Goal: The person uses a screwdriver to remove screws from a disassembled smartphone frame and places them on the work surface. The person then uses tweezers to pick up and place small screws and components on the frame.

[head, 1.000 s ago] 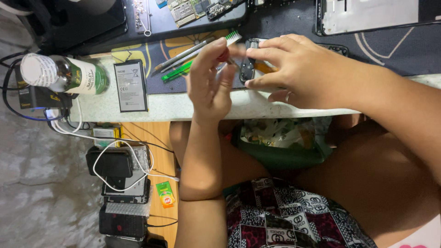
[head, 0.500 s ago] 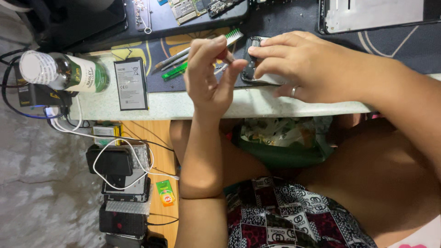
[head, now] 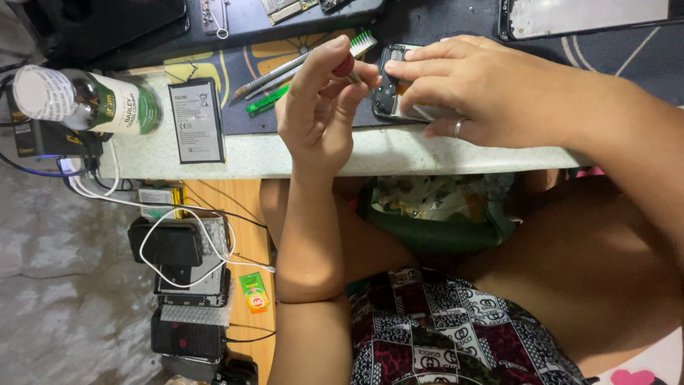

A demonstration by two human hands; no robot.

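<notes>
Black and opened at the back, the phone [head: 399,89] lies on the dark mat [head: 299,64] at the desk's near edge, and your right hand [head: 484,89] presses flat on it, fingers spread, pinning it down. Your left hand [head: 324,107] is pinched around a thin tool [head: 347,68] (red-tipped, mostly hidden by your fingers) with its end at the phone's upper corner. By my reading you are working at something small inside the shell; the next move calls for a steady tip and a phone that does not slide. Just left lie tweezers [head: 274,75], a green pry tool [head: 267,100] and a toothbrush [head: 362,41], close to your left wrist. Further left sit a battery [head: 197,120] and a green bottle [head: 92,103] on its side.
</notes>
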